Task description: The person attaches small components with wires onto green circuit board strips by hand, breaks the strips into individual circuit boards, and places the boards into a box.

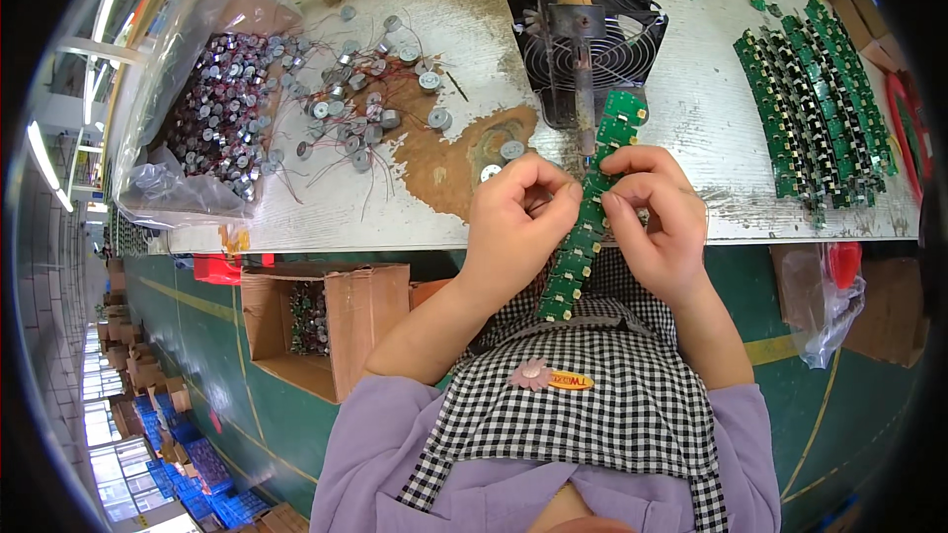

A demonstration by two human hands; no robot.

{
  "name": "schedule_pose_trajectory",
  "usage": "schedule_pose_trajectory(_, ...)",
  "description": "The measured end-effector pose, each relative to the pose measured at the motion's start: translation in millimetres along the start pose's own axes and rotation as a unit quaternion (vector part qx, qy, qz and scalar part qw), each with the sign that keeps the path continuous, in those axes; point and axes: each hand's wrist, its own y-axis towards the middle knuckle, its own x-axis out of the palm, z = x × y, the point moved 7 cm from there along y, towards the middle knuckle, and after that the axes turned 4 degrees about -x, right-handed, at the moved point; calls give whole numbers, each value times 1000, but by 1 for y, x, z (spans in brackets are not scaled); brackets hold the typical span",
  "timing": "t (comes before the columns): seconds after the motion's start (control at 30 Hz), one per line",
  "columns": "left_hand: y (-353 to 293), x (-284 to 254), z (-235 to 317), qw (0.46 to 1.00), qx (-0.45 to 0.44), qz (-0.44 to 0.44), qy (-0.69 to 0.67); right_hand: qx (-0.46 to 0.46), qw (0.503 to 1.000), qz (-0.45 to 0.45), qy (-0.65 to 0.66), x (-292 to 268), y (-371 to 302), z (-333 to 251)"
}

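Observation:
A long green circuit board strip [575, 255] slants between my hands, its lower end over my checked apron. My right hand [656, 212] grips the strip's right edge with thumb and fingers. On the other side, my left hand [525, 212] is closed in a pinch close to the strip; what its fingertips hold is too small to make out. A soldering iron [583, 64] with a wooden handle points down in a fixed mount, its tip right by the strip between my hands. Two small round motors [512, 150] show just beyond my left hand.
Loose wired motors [360, 104] lie left of a plastic-lined box [138, 163] full of more. A black fan [632, 39] stands behind the iron. Several green board strips [810, 118] are stacked at right. An open carton [365, 326] sits below the table's front edge.

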Motion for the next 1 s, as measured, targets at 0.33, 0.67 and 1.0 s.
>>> schedule_pose_trajectory(0.33, 0, 1, 5, 1000, 0, -1, 11, -37, 999, -4, -25, 0, 4, -3)
schedule_pose_trajectory(0.67, 0, 7, 5, 994, -22, -94, 41, -78, 992, 56, -76, -9, 0, -10)
schedule_pose_trajectory(1.0, 122, -138, 44, 867, 73, 215, 443, 129, 980, 95, 119, -8, -14, 30)
